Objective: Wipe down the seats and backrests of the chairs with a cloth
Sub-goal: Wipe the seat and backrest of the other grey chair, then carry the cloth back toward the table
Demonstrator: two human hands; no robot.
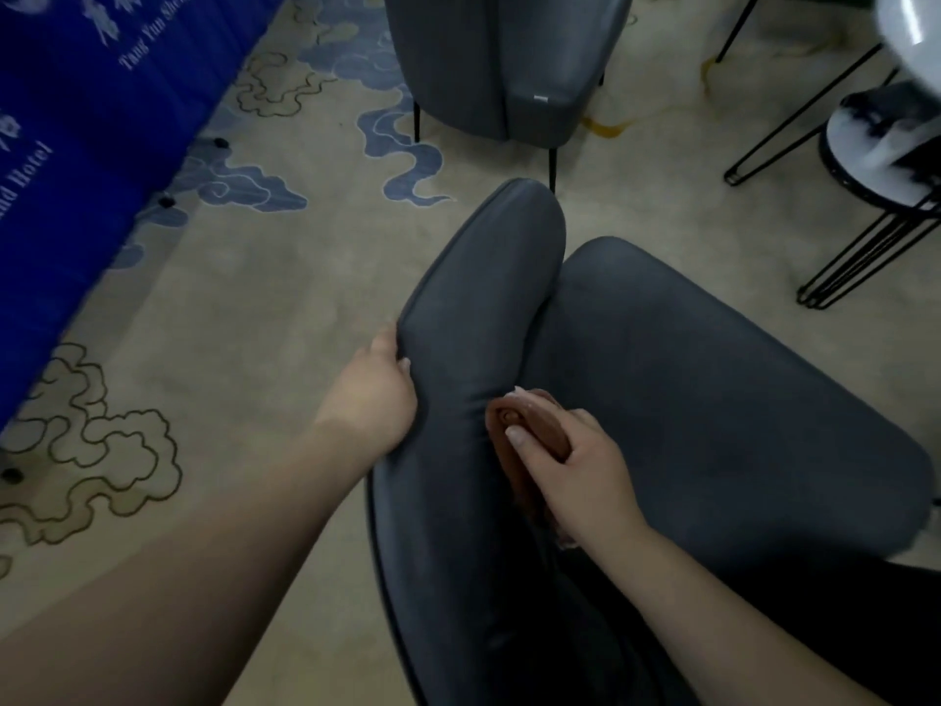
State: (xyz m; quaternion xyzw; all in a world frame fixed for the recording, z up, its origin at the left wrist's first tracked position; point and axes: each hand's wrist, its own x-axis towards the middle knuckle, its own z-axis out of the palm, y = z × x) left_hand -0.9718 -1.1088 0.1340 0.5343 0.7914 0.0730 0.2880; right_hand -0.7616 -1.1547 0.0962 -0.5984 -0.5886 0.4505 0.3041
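I see the left hand [374, 394] gripping the dark grey leather chair backrest [483, 318] to steady it while the right hand [575, 466] pinches a folded brown cloth [529, 435] against its inner face (seat alongside).

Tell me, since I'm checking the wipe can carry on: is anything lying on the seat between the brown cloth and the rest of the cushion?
Nothing visible does. The right hand grips the brown cloth down where backrest meets seat, and the seat cushion beyond it is bare. The left hand holds the backrest's outer edge, off the seat.
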